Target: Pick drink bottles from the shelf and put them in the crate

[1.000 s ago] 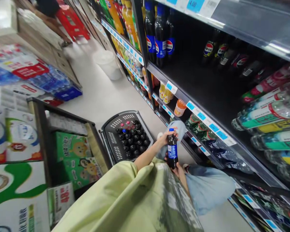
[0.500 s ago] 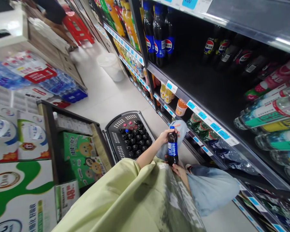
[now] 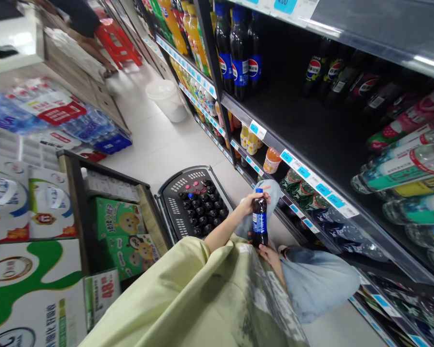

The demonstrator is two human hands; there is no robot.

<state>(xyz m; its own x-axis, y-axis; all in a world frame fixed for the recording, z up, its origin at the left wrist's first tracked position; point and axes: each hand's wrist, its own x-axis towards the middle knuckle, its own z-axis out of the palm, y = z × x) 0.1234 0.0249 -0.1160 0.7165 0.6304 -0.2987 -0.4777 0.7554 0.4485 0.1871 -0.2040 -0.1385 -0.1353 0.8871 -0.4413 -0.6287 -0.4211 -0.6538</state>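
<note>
A dark cola bottle [image 3: 259, 219] with a blue cap and blue label is held upright before my body. My left hand [image 3: 252, 198] is closed around its neck, just below the cap, with a finger stretched out past it. At the base, my right hand [image 3: 270, 255] grips the bottle from below, its fingers partly hidden behind it. Left of my hands, a black shopping basket [image 3: 173, 207] holds several dark-capped bottles, one blue-capped bottle and a few with pinkish caps.
A drinks shelf [image 3: 292, 135] runs along the right, with cola bottles [image 3: 240, 58] at its upper left. Boxed goods [image 3: 36, 279] are stacked on the left. A white bucket [image 3: 168, 99] and a red stool [image 3: 117, 41] stand farther off, near another person's leg [image 3: 97, 53].
Almost nothing differs. The view has shifted very slightly, and both hands keep the same hold on the cola bottle.
</note>
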